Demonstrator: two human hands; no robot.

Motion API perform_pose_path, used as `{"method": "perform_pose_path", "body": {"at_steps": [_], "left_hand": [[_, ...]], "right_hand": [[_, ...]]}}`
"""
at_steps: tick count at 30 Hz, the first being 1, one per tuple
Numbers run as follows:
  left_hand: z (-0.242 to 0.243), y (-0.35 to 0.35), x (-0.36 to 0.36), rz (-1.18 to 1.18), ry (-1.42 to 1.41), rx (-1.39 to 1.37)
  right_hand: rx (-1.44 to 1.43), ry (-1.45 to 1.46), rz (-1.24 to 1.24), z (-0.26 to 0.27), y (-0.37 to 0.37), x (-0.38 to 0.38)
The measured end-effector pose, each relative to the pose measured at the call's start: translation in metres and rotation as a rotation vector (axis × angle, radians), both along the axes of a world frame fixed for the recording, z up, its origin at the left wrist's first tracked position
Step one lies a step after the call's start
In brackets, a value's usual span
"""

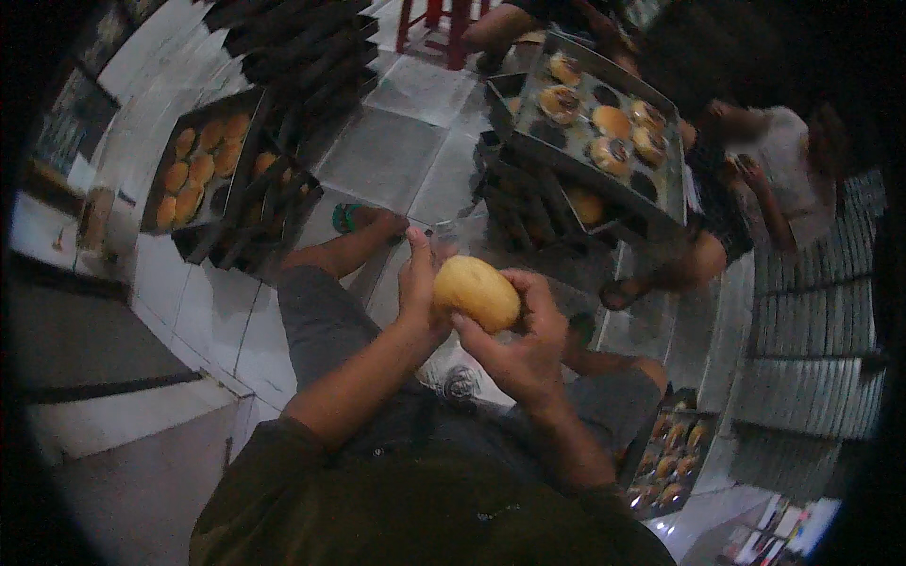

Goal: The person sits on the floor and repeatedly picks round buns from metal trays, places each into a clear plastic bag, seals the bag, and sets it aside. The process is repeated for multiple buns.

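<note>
A round golden bread bun point(476, 293) is held in front of my lap. Around its right side curl the fingers of my right hand point(520, 325), the thumb along its lower edge. My left hand point(422, 286) is upright at the bun's left side, thumb raised; whether it grips the bun or only touches it cannot be told. Below the hands, between my thighs, lies a pale printed sheet or bag point(460, 382), partly covered by my right hand and wrist.
Stacked metal trays with buns stand at the left point(205, 170) and ahead right point(601, 127). Another bun tray point(669, 460) lies low right. Dark trays point(304, 56) are piled at the top, near a red stool point(456, 35). Other people sit at the right point(771, 163) and top.
</note>
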State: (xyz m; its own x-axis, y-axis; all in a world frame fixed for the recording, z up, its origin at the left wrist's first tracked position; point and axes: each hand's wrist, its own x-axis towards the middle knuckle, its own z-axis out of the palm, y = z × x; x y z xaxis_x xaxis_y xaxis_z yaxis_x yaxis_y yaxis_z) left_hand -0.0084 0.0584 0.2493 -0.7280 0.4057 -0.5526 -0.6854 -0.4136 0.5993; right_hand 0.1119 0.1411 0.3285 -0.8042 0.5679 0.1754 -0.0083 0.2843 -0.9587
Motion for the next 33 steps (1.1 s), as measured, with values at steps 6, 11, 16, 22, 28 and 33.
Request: {"method": "perform_pose_path", "body": {"at_steps": [6,11,16,22,28,33], "left_hand": [[0.041,-0.004,0.066,-0.140,0.590,0.142],[0.056,-0.008,0.086,-0.441,0.626,0.145],[0.051,-0.028,0.109,-0.579,0.606,-0.032],[0.037,-0.061,0.110,-0.416,0.251,0.284],[0.070,-0.076,0.134,-0.510,0.336,0.119],[0.079,-0.081,0.119,-0.830,0.626,-0.632]], "right_hand": [[-0.299,0.122,-0.157,-0.012,0.012,0.044],[-0.843,0.226,-0.026,-0.005,0.029,0.086],[-0.792,0.376,0.028,-0.014,0.008,0.104],[0.406,0.224,-0.073,-0.019,-0.033,0.106],[0.448,0.078,-0.137,-0.024,-0.013,0.103],[0.734,0.395,-0.347,-0.041,0.001,0.097]]}}
